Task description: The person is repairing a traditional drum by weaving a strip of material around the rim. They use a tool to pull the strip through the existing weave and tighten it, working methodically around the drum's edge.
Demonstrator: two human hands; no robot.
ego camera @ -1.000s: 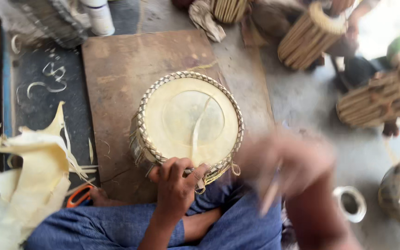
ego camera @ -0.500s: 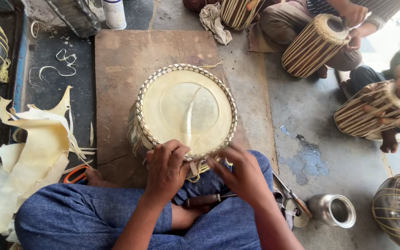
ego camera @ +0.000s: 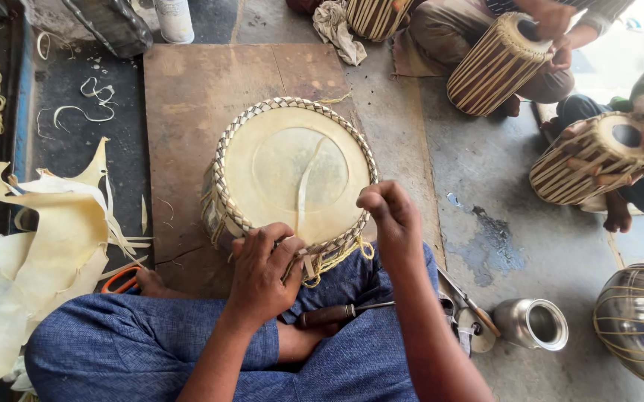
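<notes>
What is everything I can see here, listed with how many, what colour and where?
drum with braided rim: 1, cream, centre, on the board
wooden board: 1, brown, under the drum
hide scraps: a pile, pale yellow, left
scissors: 1, orange handles, by the left knee
awl-like tool: 1, dark handle, on the lap
metal cup: 1, silver, lower right
co-workers' drums: 2, striped tan, upper right
left hand: on the drum's near rim
right hand: closed at the rim, pinching something I cannot make out
</notes>
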